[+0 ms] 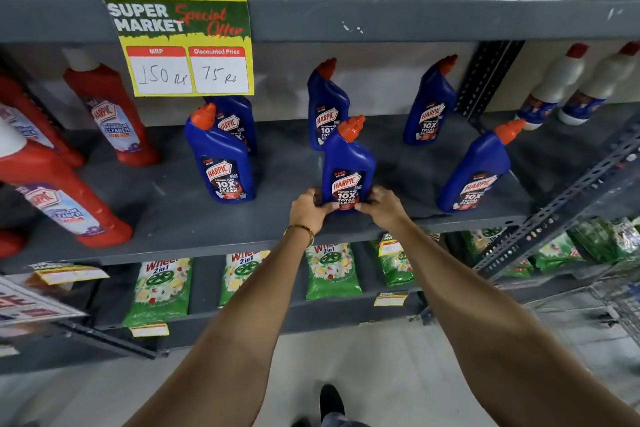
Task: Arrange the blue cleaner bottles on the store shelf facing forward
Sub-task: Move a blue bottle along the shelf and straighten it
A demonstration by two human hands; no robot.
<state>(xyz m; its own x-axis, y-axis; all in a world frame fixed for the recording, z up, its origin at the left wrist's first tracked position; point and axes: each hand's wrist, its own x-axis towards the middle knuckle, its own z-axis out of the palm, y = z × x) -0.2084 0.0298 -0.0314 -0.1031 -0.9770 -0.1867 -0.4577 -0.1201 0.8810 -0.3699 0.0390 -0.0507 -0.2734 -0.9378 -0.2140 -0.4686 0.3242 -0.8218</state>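
Several blue cleaner bottles with orange caps stand on the grey middle shelf (173, 218). The front middle bottle (348, 163) is upright with its label toward me. My left hand (310, 210) grips its base from the left and my right hand (381, 206) grips it from the right. Another front bottle (221, 159) stands to the left and one (476, 170) to the right, both labels forward. Behind them are the back left bottle (239, 121), partly hidden by a price sign, the back middle bottle (325, 104) and the back right bottle (429, 104).
Red cleaner bottles (110, 114) stand on the left of the same shelf and white bottles (554, 87) at the far right. A yellow price sign (187, 45) hangs from the shelf above. Green detergent packs (159, 291) fill the shelf below. A slotted metal upright (554, 215) slants at the right.
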